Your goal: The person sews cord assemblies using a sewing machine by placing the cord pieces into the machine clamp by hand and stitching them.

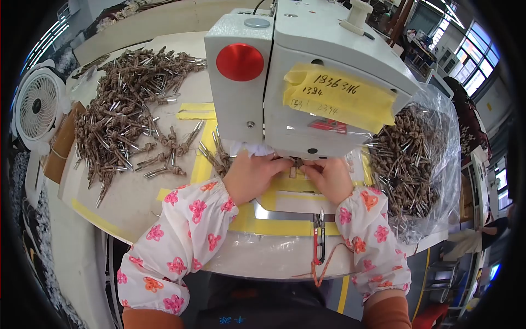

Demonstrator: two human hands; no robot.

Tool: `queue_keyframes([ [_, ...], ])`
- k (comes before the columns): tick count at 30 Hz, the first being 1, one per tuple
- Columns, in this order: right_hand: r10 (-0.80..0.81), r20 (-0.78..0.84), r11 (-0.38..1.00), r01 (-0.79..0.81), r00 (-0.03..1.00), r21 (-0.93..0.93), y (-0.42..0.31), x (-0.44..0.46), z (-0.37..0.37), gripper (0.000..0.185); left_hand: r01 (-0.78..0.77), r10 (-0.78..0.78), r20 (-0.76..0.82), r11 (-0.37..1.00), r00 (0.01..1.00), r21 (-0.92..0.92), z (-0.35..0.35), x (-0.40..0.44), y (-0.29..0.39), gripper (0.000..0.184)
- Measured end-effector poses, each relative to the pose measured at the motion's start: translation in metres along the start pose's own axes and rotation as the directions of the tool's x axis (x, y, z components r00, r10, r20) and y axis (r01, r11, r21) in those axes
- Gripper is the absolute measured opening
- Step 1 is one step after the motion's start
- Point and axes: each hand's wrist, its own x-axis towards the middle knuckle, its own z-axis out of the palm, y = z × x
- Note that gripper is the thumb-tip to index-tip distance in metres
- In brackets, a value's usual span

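Observation:
My left hand (253, 174) and my right hand (332, 179) meet under the head of a white sewing machine (339, 55). Their fingers are pinched at a small brown cord piece (296, 163), mostly hidden by the fingertips and the machine. White material (252, 148) shows behind my left hand. Beside that hand lie a few knotted brown cords with metal tips (219, 159). Thread snips (319, 236) with red and black handles rest near the table's front edge, below my right hand, with an orange cord (334, 257) looped by them.
A large heap of knotted cords (126, 98) covers the table's left side. Another heap (408, 164) lies in a clear plastic bag (446, 126) at right. Yellow tape (285, 227) marks the tabletop. A white fan (38, 104) stands at far left. A person (485, 236) is at far right.

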Motion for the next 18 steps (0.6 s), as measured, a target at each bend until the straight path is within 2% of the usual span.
queue_keyframes([
  [4, 0.064, 0.035, 0.998, -0.065, 0.997, 0.018, -0.002, 0.001, 0.0, 0.011, 0.034, -0.047, 0.118, 0.993, 0.992, 0.112, -0.005, 0.0, 0.001, 0.02],
  [6, -0.067, 0.019, 0.988, 0.069, 0.998, -0.135, -0.001, -0.002, 0.003, 0.012, -0.192, 0.19, 0.029, 0.956, 0.981, 0.223, -0.005, 0.003, -0.001, 0.028],
  [7, -0.054, 0.027, 0.984, 0.058, 0.998, -0.166, 0.001, -0.005, 0.007, 0.014, -0.131, 0.108, 0.125, 0.973, 0.986, 0.191, -0.008, 0.002, 0.006, 0.027],
  [8, -0.046, 0.028, 0.985, 0.051, 0.999, -0.166, 0.001, -0.01, 0.008, 0.014, -0.131, 0.108, 0.13, 0.974, 0.986, 0.185, -0.007, -0.001, 0.008, 0.027],
  [10, -0.102, -0.079, 0.995, 0.104, 0.992, 0.011, 0.002, -0.014, 0.007, 0.016, -0.074, 0.043, 0.162, 0.978, 0.986, 0.193, -0.006, -0.002, 0.007, 0.029],
  [11, -0.112, -0.076, 0.994, 0.113, 0.991, 0.006, 0.003, -0.014, 0.007, 0.016, -0.07, 0.04, 0.151, 0.978, 0.988, 0.197, -0.006, -0.001, 0.005, 0.029],
  [13, -0.197, -0.099, 0.98, 0.197, 0.975, -0.005, 0.007, -0.017, 0.008, 0.02, -0.123, 0.119, 0.032, 0.982, 0.992, 0.144, -0.005, -0.002, 0.001, 0.025],
  [14, -0.197, -0.095, 0.98, 0.198, 0.976, -0.004, 0.008, -0.016, 0.008, 0.02, -0.119, 0.115, 0.032, 0.983, 0.993, 0.143, -0.005, -0.003, 0.0, 0.025],
  [16, -0.253, -0.099, 0.963, 0.24, 0.962, -0.126, 0.008, -0.015, 0.008, 0.024, -0.038, 0.024, 0.106, 0.99, 0.994, 0.133, -0.005, -0.003, 0.0, 0.026],
  [18, -0.241, -0.084, 0.966, 0.231, 0.967, -0.112, 0.007, -0.015, 0.007, 0.026, -0.026, 0.008, 0.114, 0.988, 0.993, 0.155, -0.004, -0.005, -0.002, 0.026],
])
